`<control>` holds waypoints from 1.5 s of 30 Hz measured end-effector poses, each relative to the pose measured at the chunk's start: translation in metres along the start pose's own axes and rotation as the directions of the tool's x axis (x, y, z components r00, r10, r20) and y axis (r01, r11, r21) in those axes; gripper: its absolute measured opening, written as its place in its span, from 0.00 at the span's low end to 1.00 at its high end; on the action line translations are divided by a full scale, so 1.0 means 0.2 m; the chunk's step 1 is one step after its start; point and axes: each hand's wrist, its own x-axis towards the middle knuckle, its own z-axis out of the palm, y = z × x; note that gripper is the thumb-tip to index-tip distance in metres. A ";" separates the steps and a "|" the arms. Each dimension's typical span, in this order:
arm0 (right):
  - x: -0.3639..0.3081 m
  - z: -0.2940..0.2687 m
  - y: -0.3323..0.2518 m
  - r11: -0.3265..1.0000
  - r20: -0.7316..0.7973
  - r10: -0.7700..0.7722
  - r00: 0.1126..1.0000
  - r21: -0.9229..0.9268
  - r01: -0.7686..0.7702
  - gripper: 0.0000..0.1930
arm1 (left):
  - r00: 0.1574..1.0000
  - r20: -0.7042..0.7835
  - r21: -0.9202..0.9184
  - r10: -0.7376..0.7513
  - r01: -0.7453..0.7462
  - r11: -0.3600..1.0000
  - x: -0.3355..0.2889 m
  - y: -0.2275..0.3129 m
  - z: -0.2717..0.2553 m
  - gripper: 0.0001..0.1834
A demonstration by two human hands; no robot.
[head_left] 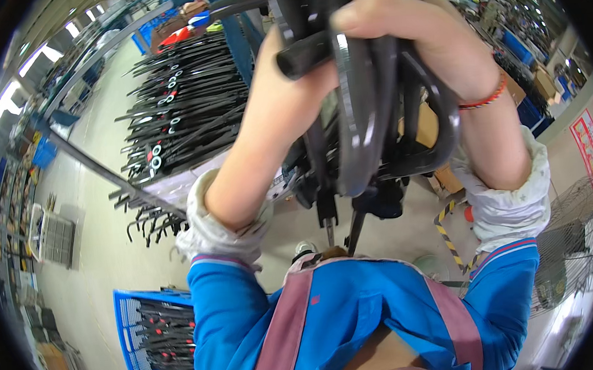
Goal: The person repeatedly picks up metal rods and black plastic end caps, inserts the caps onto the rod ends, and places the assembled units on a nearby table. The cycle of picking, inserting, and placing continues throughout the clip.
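Both my arms reach up to a cluster of glossy black bent tubes (360, 118) at the top of the head view. My right hand (402, 23) wraps over the upper part of the tubes, its thumb pressed on a bend. My left hand (307, 84) is behind the open end of a short thick black tube (301, 55); its fingers are hidden, so its hold cannot be made out. A looped black tube (438, 151) hangs below my right wrist. Lower down, black joints and thin legs (354, 229) run toward the floor.
A large stack of black rods (181, 110) with white rings lies at the left. Below it, a blue plastic crate (132, 341) holds more black rods with red parts. A white crate (52, 236) stands farther left. Yellow-black floor tape (444, 233) and a wire mesh (569, 255) are at the right.
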 end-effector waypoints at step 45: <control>4.15 -2.80 2.29 0.992 -0.154 -0.037 0.987 -0.122 0.018 0.10 | 0.977 0.207 -0.248 -0.047 0.099 0.964 4.22 -3.68 -0.52 0.26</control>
